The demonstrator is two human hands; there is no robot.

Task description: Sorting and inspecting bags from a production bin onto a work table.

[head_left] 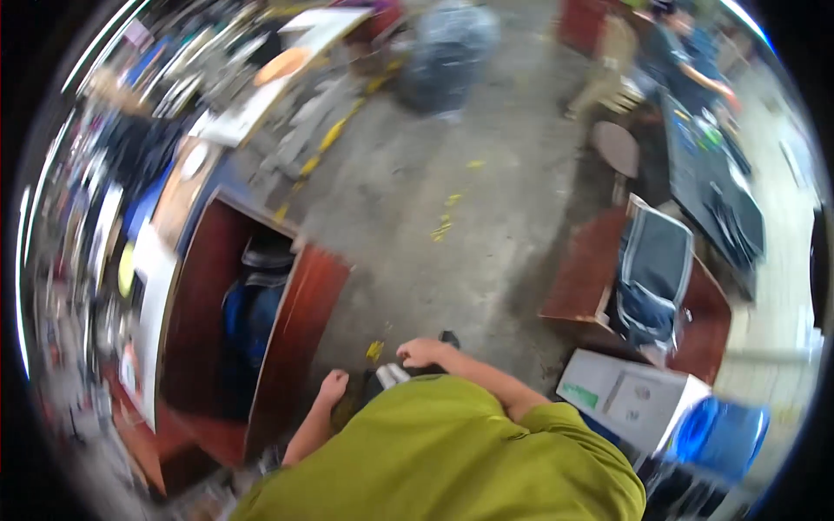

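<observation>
My left hand (334,385) hangs low in front of my body, its fingers curled in, with nothing visible in it. It is nearest to a reddish-brown wooden bin (300,321) on the left, without touching it. Dark and blue items (259,317), perhaps bags or cloth, lie inside that bin. My right hand (421,352) is bent across my front above the floor, also loosely closed and seemingly holding nothing. Between and below the hands, white strips (391,375) show near my feet; blur hides what they are.
On the right, a second reddish-brown bin (582,269) carries a dark grey bag (658,247). Nearer stand a white carton (638,399) and a blue translucent container (721,434). A plastic-wrapped bundle (452,56) stands ahead. At far right, a person (682,65) works by a dark table (743,239).
</observation>
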